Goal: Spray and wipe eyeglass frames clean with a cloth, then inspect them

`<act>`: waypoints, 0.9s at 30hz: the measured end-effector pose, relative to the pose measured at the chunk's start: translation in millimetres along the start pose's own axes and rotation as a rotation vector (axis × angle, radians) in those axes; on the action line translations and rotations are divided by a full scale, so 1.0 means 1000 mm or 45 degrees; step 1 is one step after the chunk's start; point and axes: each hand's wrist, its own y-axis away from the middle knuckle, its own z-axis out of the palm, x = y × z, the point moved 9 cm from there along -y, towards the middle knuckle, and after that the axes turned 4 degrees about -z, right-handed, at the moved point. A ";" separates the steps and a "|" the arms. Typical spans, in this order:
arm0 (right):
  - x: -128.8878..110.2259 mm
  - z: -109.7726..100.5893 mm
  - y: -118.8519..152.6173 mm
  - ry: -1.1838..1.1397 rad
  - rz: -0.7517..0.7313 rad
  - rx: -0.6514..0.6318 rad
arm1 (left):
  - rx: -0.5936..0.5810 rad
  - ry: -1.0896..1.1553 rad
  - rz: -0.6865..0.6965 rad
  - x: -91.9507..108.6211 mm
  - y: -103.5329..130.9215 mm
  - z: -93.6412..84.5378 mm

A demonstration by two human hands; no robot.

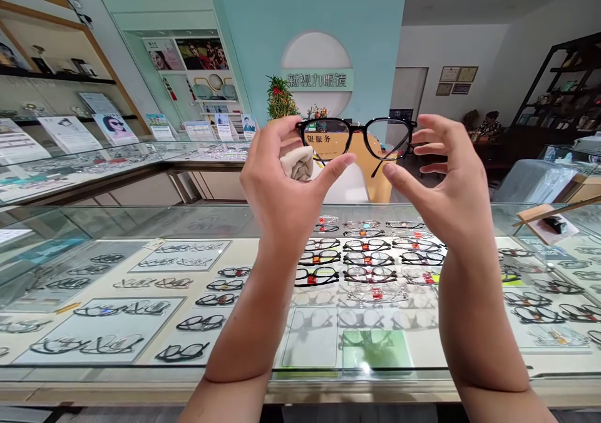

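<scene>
A pair of black-framed eyeglasses point(357, 129) is held up at about eye level, lenses facing me, above the glass counter. My left hand point(286, 179) is closed around its left end, with a crumpled beige cloth point(298, 163) tucked between fingers and palm. One temple arm slants down below the right lens. Around the right end, my right hand point(451, 173) has its fingers spread, with the index fingertip close to the hinge and the thumb near the temple tip. Whether those fingertips touch the frame is hard to tell.
Beneath my arms, a glass display case point(263, 373) holds rows of eyeglasses point(369, 258), several with red tags. A green card point(378, 351) lies inside near the front. Another display counter point(197, 154) runs along the left, and a framed stand point(549, 223) sits at right.
</scene>
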 end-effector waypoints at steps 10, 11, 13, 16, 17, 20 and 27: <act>0.005 0.003 0.000 0.025 0.023 0.024 | -0.167 -0.063 0.156 -0.006 0.001 0.010; 0.006 0.002 0.000 0.037 0.019 0.031 | -0.204 -0.034 0.137 -0.008 0.000 0.012; 0.008 0.000 0.001 0.064 0.006 0.045 | -0.216 0.001 0.104 -0.012 -0.002 0.013; 0.009 -0.002 0.001 0.083 0.002 0.063 | -0.171 0.017 0.105 -0.013 -0.003 0.012; 0.009 -0.002 0.001 0.085 0.005 0.066 | -0.161 0.024 0.111 -0.012 -0.003 0.012; 0.009 -0.002 0.000 0.087 0.004 0.064 | -0.123 0.025 0.112 -0.011 -0.004 0.011; 0.011 0.004 -0.002 0.157 -0.031 0.036 | -0.096 -0.043 0.147 -0.008 -0.004 0.017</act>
